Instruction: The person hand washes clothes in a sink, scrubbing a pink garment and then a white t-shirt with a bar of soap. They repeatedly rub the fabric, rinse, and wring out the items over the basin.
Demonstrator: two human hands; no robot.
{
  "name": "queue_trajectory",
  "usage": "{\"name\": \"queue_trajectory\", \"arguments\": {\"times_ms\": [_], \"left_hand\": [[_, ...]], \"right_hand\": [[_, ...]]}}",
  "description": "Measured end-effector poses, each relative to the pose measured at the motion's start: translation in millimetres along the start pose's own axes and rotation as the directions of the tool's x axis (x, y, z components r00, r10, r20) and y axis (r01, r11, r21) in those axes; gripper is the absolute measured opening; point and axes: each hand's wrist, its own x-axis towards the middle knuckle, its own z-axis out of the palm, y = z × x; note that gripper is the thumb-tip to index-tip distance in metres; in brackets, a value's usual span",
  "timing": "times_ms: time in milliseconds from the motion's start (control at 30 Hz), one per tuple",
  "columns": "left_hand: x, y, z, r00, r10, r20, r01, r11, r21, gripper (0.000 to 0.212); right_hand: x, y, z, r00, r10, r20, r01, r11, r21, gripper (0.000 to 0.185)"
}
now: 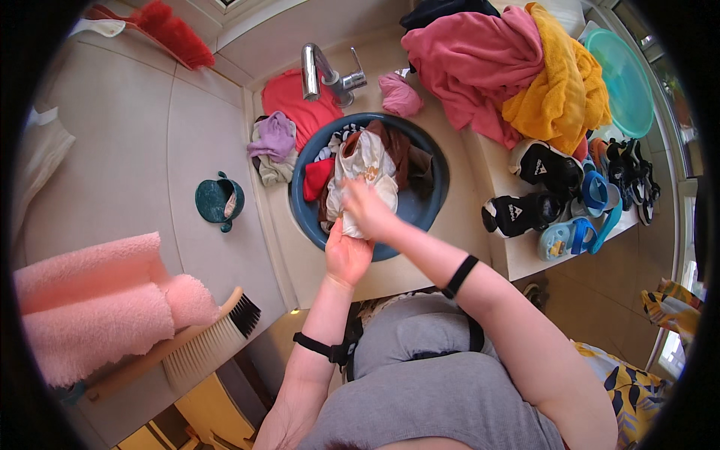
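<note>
A blue plastic basin (pixel 441 185) holds a heap of clothes below a chrome faucet (pixel 315 67). Over its near edge my left hand (pixel 349 253) lies palm up, gripping the near end of a white garment (pixel 371 152) with brown marks; its fingers are partly hidden under the cloth. My right hand (pixel 365 205) rests over the same garment, its fingers blurred, so its hold is unclear. Around the garment in the basin are a red cloth (pixel 319 179), brown cloth (pixel 396 149) and a striped piece.
Pink (pixel 472 62) and yellow towels (pixel 562 84) are piled at the upper right, above shoes (pixel 523 214) and blue sandals (pixel 568 236). Left of the basin are small clothes (pixel 274 138), a green soap dish (pixel 211 199), a pink towel (pixel 101 326) and a long-handled brush (pixel 197 343).
</note>
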Motion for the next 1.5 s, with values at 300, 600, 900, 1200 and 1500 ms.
{"name": "queue_trajectory", "arguments": {"times_ms": [300, 600, 900, 1200, 1500], "left_hand": [[-10, 0, 0, 1.0, -0.017, 0.025, 0.018, 1.0, -0.001, 0.049], [-9, 5, -13, 1.0, -0.014, 0.003, 0.014, 1.0, 0.007, 0.05], [-13, 4, 6, 1.0, -0.005, -0.009, 0.005, 0.999, 0.042, 0.048], [-14, 5, -8, 0.999, -0.033, 0.0, 0.033, 0.998, -0.045, 0.047], [-6, 2, -36, 0.985, -0.07, 0.156, 0.096, 0.982, -0.162, 0.047]], "right_hand": [[7, -26, -15, 0.936, 0.33, 0.125, -0.353, 0.86, 0.368, 0.035], [-2, -28, -13, 0.976, 0.204, 0.081, -0.22, 0.911, 0.35, 0.042], [7, -15, 3, 0.999, 0.043, 0.009, -0.044, 0.977, 0.208, 0.029], [15, -47, -20, 0.988, 0.049, 0.146, -0.065, 0.992, 0.112, 0.03], [0, -35, -15, 0.949, 0.271, 0.162, -0.293, 0.946, 0.136, 0.036]]}}
